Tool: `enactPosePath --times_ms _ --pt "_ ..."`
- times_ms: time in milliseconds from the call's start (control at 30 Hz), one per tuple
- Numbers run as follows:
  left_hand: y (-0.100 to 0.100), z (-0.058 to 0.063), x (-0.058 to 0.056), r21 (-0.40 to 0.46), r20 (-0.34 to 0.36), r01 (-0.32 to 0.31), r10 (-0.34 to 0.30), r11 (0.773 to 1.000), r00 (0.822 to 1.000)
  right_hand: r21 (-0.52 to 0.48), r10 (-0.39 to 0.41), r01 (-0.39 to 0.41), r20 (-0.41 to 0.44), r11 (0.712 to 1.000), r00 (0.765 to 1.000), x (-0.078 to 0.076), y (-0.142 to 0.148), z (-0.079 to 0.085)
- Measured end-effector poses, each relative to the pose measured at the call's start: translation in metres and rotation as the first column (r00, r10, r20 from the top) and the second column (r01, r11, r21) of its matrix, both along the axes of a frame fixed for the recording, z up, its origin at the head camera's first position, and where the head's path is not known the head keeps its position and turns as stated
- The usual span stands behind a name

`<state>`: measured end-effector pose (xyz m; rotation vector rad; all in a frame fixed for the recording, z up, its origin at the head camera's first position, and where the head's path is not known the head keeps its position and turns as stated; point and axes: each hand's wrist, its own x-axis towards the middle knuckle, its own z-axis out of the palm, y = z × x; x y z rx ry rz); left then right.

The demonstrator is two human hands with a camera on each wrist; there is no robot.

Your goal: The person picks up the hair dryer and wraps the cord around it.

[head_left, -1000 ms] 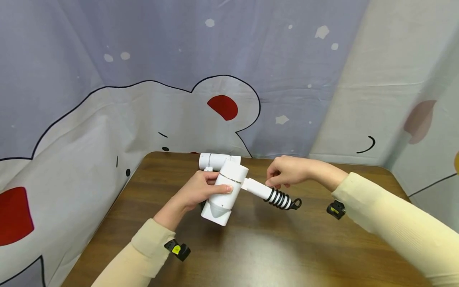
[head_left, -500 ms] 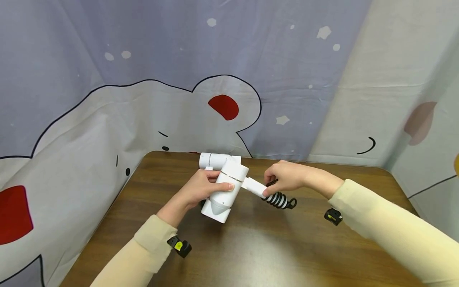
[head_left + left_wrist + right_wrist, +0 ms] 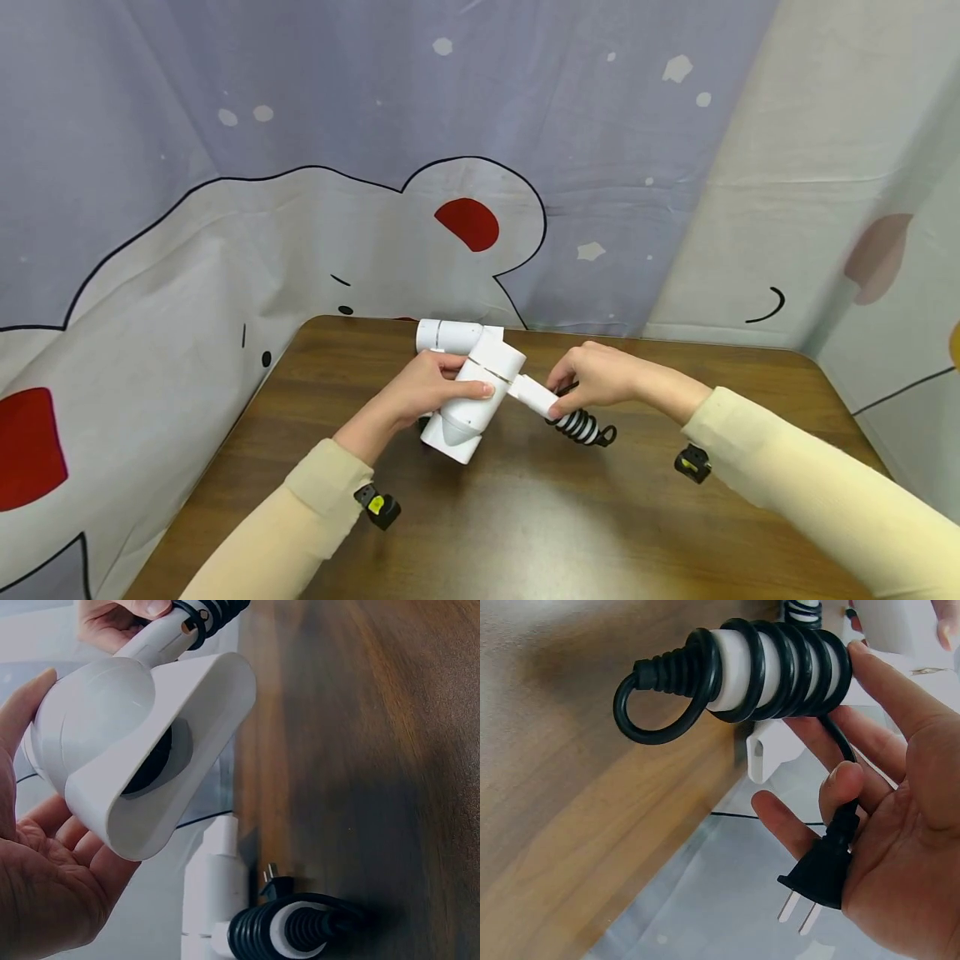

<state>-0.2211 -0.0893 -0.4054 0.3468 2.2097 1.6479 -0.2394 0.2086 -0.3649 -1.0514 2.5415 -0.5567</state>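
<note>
A white hair dryer (image 3: 467,415) is held over the table, its flat nozzle (image 3: 450,446) pointing down toward the near side. My left hand (image 3: 420,387) grips the barrel, with the thumb across the front. A black power cord (image 3: 581,427) is coiled round the end of the handle (image 3: 532,395). My right hand (image 3: 600,375) is at the upper coils, thumb against the handle and other fingers behind it. In the right wrist view, a curled finger hooks the cord's free end, and the two-pin plug (image 3: 821,874) hangs by the palm.
A second white hair dryer (image 3: 457,335) lies at the table's back edge, partly behind the held one. Its cord is coiled too, with its plug (image 3: 276,885) sticking out. The brown wooden table (image 3: 600,517) meets a printed curtain (image 3: 337,242) at the back.
My right hand has come left and down from above the handle onto the coils. The handle end has shifted slightly left, while my left hand keeps its grip on the barrel.
</note>
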Motion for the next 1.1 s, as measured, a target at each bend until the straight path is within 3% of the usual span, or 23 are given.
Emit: enactPosePath --times_ms 433,833,1100 --pt "0.012 0.001 -0.012 -0.065 -0.009 0.022 -0.022 0.998 1.000 -0.048 -0.017 0.015 -0.051 0.999 0.999 0.001 0.009 -0.016" --pt "0.023 0.018 -0.036 -0.204 -0.037 0.160 -0.171 0.966 0.985 -0.151 -0.094 0.096 0.019 0.984 0.995 0.002 0.022 -0.031" --pt "0.032 0.025 -0.049 -0.233 0.059 0.252 -0.245 0.939 0.968 -0.196 -0.152 0.168 0.093 0.966 0.984 0.003 0.030 -0.048"
